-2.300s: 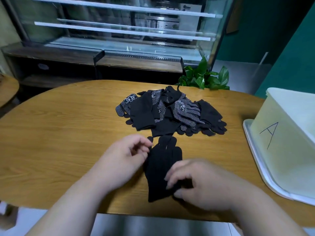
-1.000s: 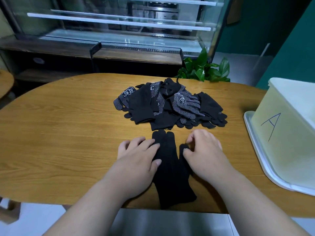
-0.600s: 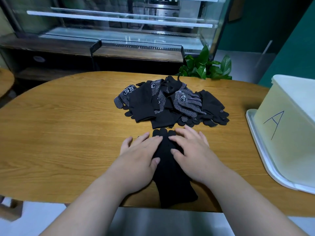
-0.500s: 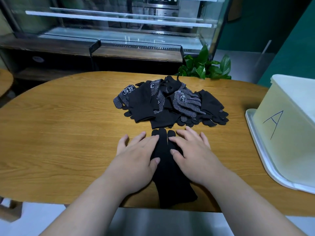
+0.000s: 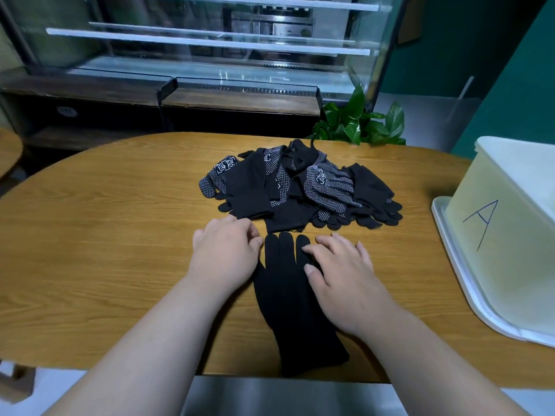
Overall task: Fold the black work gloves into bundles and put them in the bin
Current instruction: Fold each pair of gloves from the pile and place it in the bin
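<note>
Right hand (image 5: 339,265) flat, fingers spread, pressing down on the right side of the glove (image 5: 288,298) | left hand (image 5: 223,256) curled at glove's left edge, can't tell if it's pinching | glove flat on table (image 5: 90,235), pile (image 5: 300,187) just beyond glove | bin (image 5: 495,235), marked A, well right of glove

We find a plain black knit glove (image 5: 288,295) lying flat, cuff towards us, its fingers together and pointing away, well left of the pale translucent plastic bin (image 5: 504,250) marked "A". A loose heap of black work gloves (image 5: 300,187) is also left of the bin, several showing white grip dots, just beyond the flat glove's fingertips.
</note>
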`<act>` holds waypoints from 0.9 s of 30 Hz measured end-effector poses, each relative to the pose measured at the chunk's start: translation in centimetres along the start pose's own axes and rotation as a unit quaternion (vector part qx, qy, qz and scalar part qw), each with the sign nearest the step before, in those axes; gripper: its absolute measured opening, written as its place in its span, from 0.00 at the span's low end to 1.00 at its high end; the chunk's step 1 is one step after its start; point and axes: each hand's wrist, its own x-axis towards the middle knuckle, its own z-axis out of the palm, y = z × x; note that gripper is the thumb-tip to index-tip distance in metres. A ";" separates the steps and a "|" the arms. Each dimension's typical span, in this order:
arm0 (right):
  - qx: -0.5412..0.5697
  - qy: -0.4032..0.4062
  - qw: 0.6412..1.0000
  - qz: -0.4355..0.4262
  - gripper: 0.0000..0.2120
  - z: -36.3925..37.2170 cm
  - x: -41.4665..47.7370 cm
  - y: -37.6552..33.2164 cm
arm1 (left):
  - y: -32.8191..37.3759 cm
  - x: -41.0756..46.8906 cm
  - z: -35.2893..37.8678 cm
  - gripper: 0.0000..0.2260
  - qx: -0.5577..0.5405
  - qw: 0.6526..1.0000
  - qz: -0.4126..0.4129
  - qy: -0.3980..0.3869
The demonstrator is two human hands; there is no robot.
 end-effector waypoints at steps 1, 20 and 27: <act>-0.004 0.002 1.000 0.000 0.19 0.0 0.0 0.0 | 0.1 0.5 0.2 0.09 -0.020 1.000 -0.015 -0.014; 0.023 0.012 1.000 0.003 0.18 0.0 0.2 0.2 | -0.2 0.5 1.0 0.12 -0.064 0.996 -0.053 0.032; 0.182 0.066 0.980 0.048 0.16 -1.0 0.5 1.0 | -1.9 -1.5 -1.7 0.04 -0.175 0.983 0.003 0.045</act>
